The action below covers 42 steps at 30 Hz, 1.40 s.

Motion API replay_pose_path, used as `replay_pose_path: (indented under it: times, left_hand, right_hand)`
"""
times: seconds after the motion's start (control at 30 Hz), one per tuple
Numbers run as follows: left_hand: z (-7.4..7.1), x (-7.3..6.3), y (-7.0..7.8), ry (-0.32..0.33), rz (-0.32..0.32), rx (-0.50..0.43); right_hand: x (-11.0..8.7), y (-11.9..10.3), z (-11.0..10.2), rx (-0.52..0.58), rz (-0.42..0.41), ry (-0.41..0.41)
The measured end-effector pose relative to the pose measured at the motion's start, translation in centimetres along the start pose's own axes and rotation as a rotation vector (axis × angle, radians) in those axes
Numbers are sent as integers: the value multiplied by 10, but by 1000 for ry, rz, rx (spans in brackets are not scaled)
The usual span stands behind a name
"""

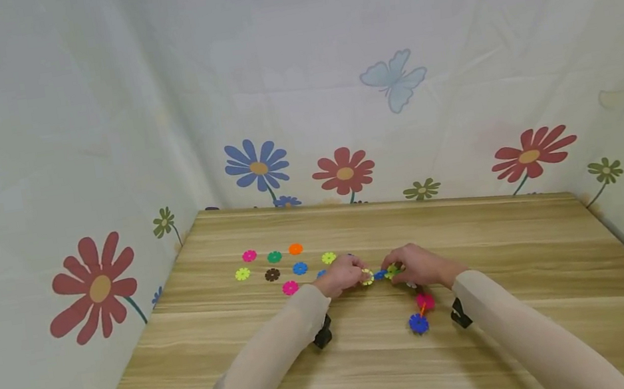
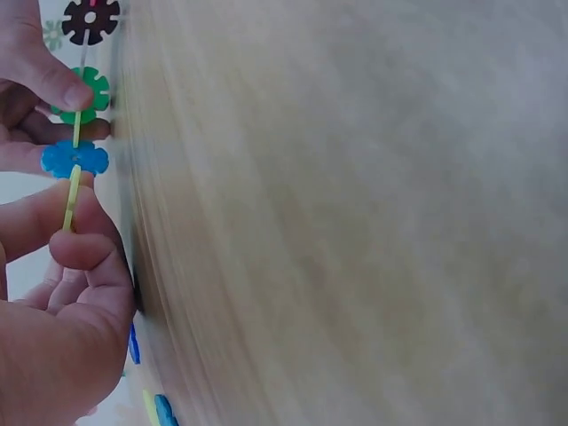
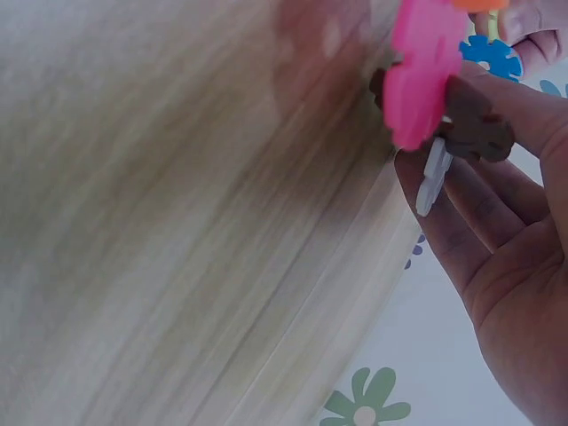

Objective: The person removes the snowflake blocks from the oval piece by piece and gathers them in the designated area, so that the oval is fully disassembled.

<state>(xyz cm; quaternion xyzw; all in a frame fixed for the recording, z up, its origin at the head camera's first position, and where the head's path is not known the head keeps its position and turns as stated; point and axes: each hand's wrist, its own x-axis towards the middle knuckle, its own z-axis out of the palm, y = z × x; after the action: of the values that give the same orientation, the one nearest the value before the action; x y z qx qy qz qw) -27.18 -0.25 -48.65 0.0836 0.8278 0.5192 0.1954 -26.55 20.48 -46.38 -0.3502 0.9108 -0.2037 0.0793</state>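
Note:
A curved chain of slotted plastic snowflake discs hangs between both hands. My left hand (image 1: 343, 275) pinches the yellow disc (image 2: 71, 200) at its end between thumb and index finger; this disc meets a light blue disc (image 2: 75, 160). My right hand (image 1: 419, 264) holds the chain near a green disc (image 2: 98, 93), its thumb against it. Beyond the right hand the chain runs down through a white disc (image 3: 433, 177), a brown disc (image 3: 479, 129), a pink disc (image 1: 425, 301) and an orange one, to a dark blue disc (image 1: 419, 324). Fingers partly hide the middle.
Loose discs lie at the left on the wooden table (image 1: 541, 268), among them a pink disc (image 1: 249, 255), an orange disc (image 1: 295, 249), a brown disc (image 1: 272, 274) and a yellow disc (image 1: 329, 258). A flower-printed cloth (image 1: 296, 89) hangs behind the table.

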Motion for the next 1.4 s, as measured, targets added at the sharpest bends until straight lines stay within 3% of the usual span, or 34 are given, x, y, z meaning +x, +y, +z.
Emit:
replay_pose_path:
  times: [0.4, 0.8, 1.1, 1.3, 1.4]
  left_hand:
    - [-8, -4, -7, -40, 45, -47]
    - [-29, -12, -11, -65, 53, 7]
    - [-45, -10, -12, -63, 41, -74]
    - [-52, -12, -10, -102, 59, -99]
    - [-53, -14, -10, -121, 65, -66]
  right_hand:
    - [1, 1, 2, 8, 11, 6]
    - [3, 2, 4, -2, 36, -10]
    - [1, 1, 3, -16, 32, -5]
    - [1, 0, 2, 0, 46, -9]
    - [1, 1, 2, -6, 41, -8]
